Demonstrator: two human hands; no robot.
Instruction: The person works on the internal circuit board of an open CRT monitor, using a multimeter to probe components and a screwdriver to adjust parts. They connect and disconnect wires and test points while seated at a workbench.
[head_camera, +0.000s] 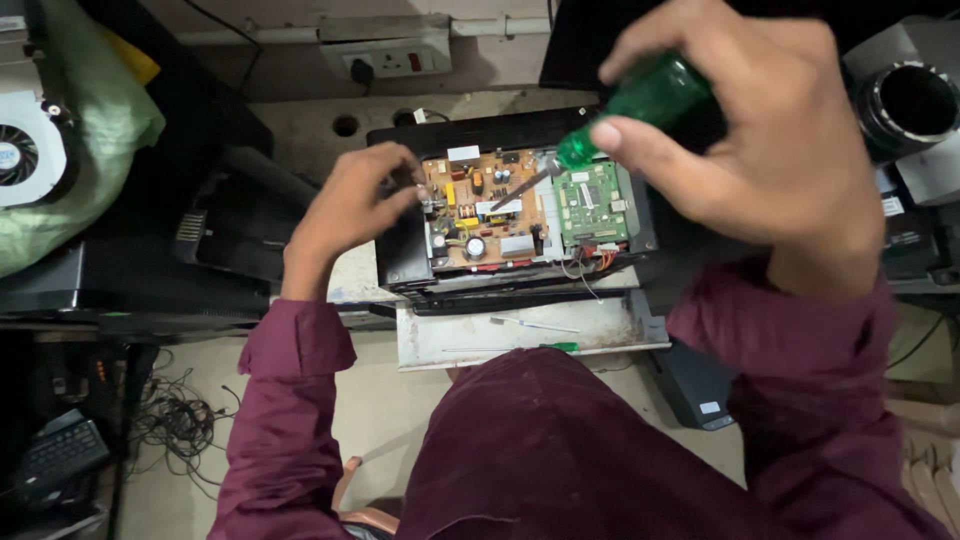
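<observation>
1. Opened device (400, 255): the black housing lies on a grey tray (450, 340), which rests on my lap. I judge the whole stack could slide off toward my knees if I press hard, since only my left hand steadies it.

2. Brown board (480, 215): this is the landmark for all positions below. It sits exposed inside the housing and carries upright capacitors and coils. I judge a slipped blade could bend one or scratch the tracks.

3. Green board (592, 205): just right of the brown board, with red and orange wires bunched below its lower edge. I judge these could snag if the board is levered.

4. Right hand (760, 140): above and right of the brown board, fingers curled shut around the green handle of the screwdriver (640, 105). The shaft slants down-left and its tip meets the brown board near its right edge. The handle is held high, so I judge sideways wobble likely.

5. Left hand (350, 210): at the brown board's left edge, fingers partly bent and touching the housing rim and edge parts. I cannot tell whether it pinches anything. I judge bare fingertips near the large capacitors a shock risk.

6. Small screwdriver (535, 326): below the brown board, loose on the tray. I judge it could roll off.
</observation>
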